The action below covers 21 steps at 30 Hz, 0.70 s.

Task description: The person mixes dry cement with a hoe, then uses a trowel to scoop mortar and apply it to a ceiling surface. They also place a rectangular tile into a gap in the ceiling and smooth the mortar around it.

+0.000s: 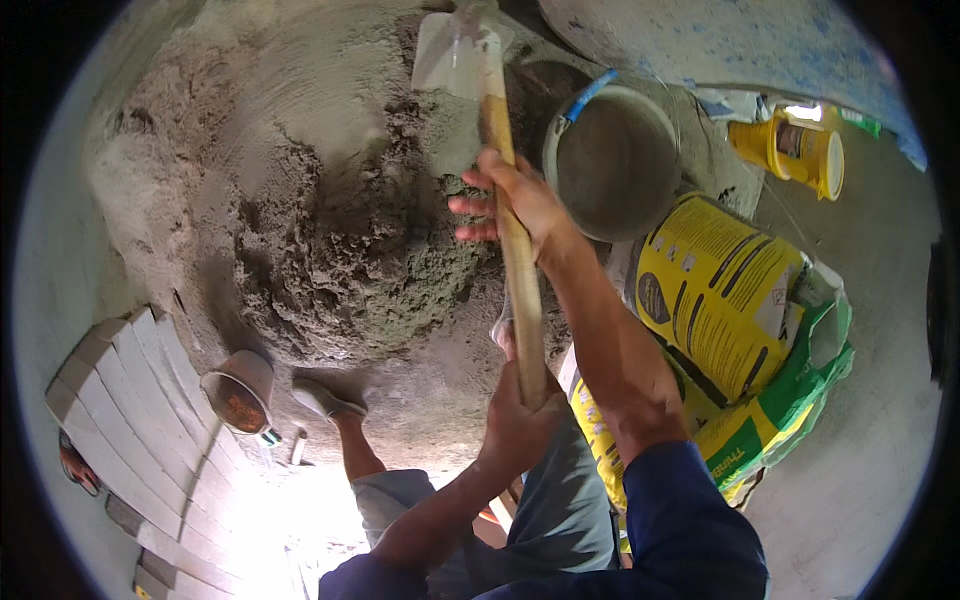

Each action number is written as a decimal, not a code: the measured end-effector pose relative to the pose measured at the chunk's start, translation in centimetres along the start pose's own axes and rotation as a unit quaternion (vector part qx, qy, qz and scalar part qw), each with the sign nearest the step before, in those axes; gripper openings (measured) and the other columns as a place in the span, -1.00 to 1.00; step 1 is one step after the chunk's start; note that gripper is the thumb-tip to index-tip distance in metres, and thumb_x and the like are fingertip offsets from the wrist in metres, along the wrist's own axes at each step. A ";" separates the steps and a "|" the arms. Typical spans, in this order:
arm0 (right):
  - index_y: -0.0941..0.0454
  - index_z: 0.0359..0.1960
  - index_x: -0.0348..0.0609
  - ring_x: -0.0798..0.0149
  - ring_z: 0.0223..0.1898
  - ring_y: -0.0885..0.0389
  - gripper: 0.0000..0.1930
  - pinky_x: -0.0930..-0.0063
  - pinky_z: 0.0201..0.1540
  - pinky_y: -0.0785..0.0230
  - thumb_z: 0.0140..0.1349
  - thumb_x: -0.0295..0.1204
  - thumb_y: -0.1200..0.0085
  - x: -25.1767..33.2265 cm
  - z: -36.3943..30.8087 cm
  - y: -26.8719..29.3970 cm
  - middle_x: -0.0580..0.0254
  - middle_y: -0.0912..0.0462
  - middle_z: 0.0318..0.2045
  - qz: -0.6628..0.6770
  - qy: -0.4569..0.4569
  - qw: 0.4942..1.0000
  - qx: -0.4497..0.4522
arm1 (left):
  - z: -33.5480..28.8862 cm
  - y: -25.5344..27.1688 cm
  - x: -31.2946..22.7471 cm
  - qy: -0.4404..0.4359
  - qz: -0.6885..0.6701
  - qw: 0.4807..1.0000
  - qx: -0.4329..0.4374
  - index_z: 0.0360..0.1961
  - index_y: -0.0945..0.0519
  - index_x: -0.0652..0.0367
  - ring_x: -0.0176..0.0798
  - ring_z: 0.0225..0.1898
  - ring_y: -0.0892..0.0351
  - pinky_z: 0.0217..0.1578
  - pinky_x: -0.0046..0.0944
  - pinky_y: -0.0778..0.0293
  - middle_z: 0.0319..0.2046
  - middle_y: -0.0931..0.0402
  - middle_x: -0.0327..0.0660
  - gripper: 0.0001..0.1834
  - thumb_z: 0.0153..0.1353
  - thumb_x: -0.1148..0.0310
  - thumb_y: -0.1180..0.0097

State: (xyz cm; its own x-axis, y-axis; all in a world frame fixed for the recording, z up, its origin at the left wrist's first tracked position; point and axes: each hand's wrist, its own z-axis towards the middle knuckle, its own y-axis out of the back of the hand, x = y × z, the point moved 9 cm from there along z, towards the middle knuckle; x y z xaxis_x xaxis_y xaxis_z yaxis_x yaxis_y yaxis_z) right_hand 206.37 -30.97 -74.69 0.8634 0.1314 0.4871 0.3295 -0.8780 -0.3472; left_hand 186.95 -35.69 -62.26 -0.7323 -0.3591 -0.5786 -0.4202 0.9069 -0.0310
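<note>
A hoe (520, 270) with a long wooden handle slants away from me, its pale, mortar-smeared blade (450, 58) at the far end. Wrapped round the near end of the handle is my left hand (520, 415). Farther up, my right hand (510, 200) has the handle against its palm in a loose hold, its fingers reaching out on the left side. A rough heap of wet grey mortar (350, 240) lies on the floor left of the handle. The blade is beyond the heap's far right side.
A bucket (615, 160) with a blue-gripped handle stands right of the hoe. Yellow and green bags (720, 290) and a yellow tub (790, 152) are on the right. On the left are a small bucket (240, 390) and stacked pale blocks (140, 400). My shoe (325, 398) is near the heap.
</note>
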 end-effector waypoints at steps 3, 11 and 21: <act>0.04 0.53 0.08 0.28 -0.53 -0.59 -0.15 0.43 -0.60 -0.48 0.31 -0.30 -0.23 5.6 1.2 -0.1 0.14 -0.58 -0.24 -0.283 0.039 0.956 -0.071 | 0.4 -3.3 -1.2 0.032 -0.069 0.997 0.026 0.07 -0.32 0.20 -0.13 -0.38 -0.57 -0.37 -0.09 -0.48 -0.37 -0.50 -0.06 -0.49 0.16 0.35 -0.25; -0.02 0.53 0.17 0.42 -0.64 -0.45 -0.21 0.44 -0.63 -0.40 0.32 -0.38 -0.17 15.9 3.8 3.5 0.33 -0.52 -0.45 -0.461 0.072 0.879 -0.095 | 4.6 -11.9 -10.2 -0.085 -0.176 0.975 0.110 0.15 -0.15 0.28 -0.07 -0.27 -0.61 -0.26 -0.06 -0.51 -0.32 -0.51 0.08 -0.39 0.18 0.38 -0.20; 0.03 0.55 0.11 0.44 -0.66 -0.43 -0.22 0.43 -0.62 -0.39 0.36 -0.33 -0.11 17.3 5.1 3.2 0.37 -0.43 -0.53 -0.577 0.094 0.806 -0.092 | 6.6 -13.4 -11.5 -0.063 -0.345 0.910 0.224 0.18 -0.12 0.27 -0.21 -0.28 -0.49 -0.34 -0.14 -0.47 -0.29 -0.35 -0.06 -0.39 0.18 0.44 -0.15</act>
State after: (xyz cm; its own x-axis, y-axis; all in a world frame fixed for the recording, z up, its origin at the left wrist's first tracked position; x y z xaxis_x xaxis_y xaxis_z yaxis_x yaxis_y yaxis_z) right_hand 224.34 -29.14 -71.45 -0.0566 0.8524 0.5198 0.7946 -0.2767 0.5403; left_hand 204.55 -42.28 -60.53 -0.2986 -0.8737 -0.3841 -0.4752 0.4851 -0.7341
